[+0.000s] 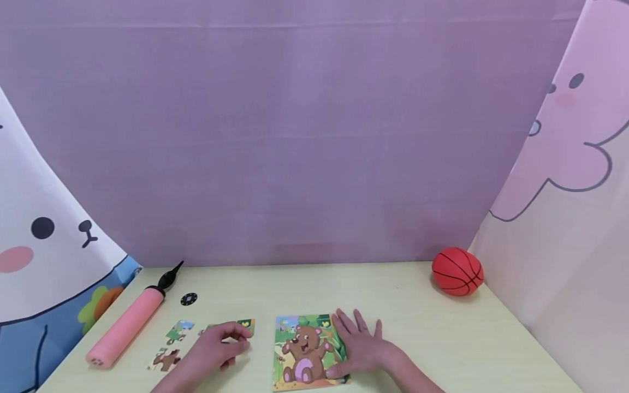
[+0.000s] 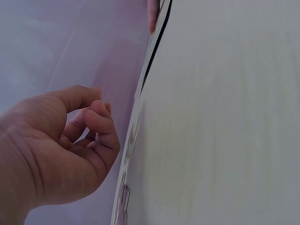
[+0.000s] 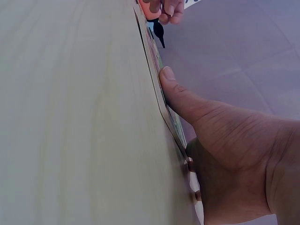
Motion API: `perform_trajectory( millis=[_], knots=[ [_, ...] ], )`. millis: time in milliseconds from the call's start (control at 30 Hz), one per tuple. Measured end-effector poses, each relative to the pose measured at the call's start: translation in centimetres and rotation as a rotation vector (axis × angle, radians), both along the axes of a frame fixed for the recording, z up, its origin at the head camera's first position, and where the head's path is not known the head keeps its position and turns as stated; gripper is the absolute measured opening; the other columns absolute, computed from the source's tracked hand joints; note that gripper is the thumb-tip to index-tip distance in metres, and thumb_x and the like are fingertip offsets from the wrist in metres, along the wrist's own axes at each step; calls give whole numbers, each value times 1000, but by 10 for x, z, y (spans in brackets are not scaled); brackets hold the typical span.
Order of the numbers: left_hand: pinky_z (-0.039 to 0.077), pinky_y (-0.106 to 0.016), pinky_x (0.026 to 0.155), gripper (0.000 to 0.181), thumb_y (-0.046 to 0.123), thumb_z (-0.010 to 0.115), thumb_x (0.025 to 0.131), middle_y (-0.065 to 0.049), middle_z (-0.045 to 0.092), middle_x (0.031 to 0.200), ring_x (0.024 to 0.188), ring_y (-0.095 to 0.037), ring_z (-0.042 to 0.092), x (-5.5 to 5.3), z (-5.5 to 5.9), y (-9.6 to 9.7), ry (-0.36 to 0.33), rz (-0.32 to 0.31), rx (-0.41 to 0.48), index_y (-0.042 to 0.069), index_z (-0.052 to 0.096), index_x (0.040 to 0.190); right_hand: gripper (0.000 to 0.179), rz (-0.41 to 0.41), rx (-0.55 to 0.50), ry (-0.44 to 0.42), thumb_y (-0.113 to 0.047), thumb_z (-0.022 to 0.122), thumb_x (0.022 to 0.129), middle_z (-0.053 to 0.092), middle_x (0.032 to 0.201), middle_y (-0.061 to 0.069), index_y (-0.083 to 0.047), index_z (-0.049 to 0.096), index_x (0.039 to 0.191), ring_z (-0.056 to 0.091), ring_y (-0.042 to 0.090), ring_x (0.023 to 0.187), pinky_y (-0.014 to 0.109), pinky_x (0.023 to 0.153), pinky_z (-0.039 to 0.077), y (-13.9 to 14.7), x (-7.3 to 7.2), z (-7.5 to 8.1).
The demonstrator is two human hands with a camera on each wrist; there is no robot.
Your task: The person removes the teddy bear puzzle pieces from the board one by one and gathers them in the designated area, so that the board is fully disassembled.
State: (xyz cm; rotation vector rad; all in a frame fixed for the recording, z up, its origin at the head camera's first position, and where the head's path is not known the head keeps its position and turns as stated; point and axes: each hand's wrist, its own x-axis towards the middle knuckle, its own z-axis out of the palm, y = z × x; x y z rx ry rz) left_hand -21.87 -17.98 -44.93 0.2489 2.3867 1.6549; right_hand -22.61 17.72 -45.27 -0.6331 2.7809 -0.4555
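Note:
A bear jigsaw puzzle (image 1: 307, 352) lies on the table in the head view. My right hand (image 1: 361, 346) is spread over its right edge, the thumb resting on the picture. In the right wrist view, the thumb of this hand (image 3: 225, 140) touches the face of the thin board (image 3: 157, 86). To the left, my left hand (image 1: 216, 349) hovers with loosely curled fingers; nothing shows between them in the left wrist view, where the hand (image 2: 65, 145) is apart from the table. Just behind it, a green puzzle piece (image 1: 247, 324) is partly covered.
Loose puzzle pieces lie left of the left hand, one with blue and green (image 1: 180, 331) and one brown (image 1: 167, 359). Farther left is a pink hand pump (image 1: 129, 327) with a black nozzle. A black round chip (image 1: 189, 299) lies near it. A red ball (image 1: 457, 272) sits at back right.

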Motion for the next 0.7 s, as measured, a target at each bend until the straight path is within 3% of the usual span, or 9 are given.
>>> perform_trajectory(
  millis=[167, 367, 433, 700],
  knots=[
    [44, -26, 50, 23, 14, 72, 93, -5, 64, 89, 58, -14, 50, -5, 0, 18, 13, -21, 8, 0, 68, 111, 122, 0, -6, -18, -82, 62, 75, 4, 169, 9, -13, 13, 163, -1, 49, 150, 85, 100, -4, 0, -1, 2],
    [44, -24, 51, 23, 12, 71, 93, -6, 65, 92, 60, -14, 51, -12, -4, 38, 6, -100, 54, -1, 67, 112, 118, -13, 17, -2, -76, 67, 77, 8, 169, 9, -11, 17, 162, 1, 48, 150, 85, 101, 0, -2, 1, 5],
    [43, -24, 51, 22, 11, 70, 94, -6, 64, 92, 61, -14, 51, -14, -6, 45, 1, -120, 74, -1, 67, 112, 119, -14, 8, 10, -79, 65, 76, 7, 169, 8, -12, 17, 163, 1, 48, 150, 85, 101, -1, -1, -2, -1],
    [50, -25, 55, 22, 8, 73, 90, -7, 66, 92, 65, -15, 57, -15, -10, 74, 4, -161, 116, -1, 68, 110, 120, -24, 13, -5, -79, 65, 76, 7, 169, 8, -11, 17, 162, 0, 48, 150, 84, 101, -1, -2, -1, 1]
  ],
)
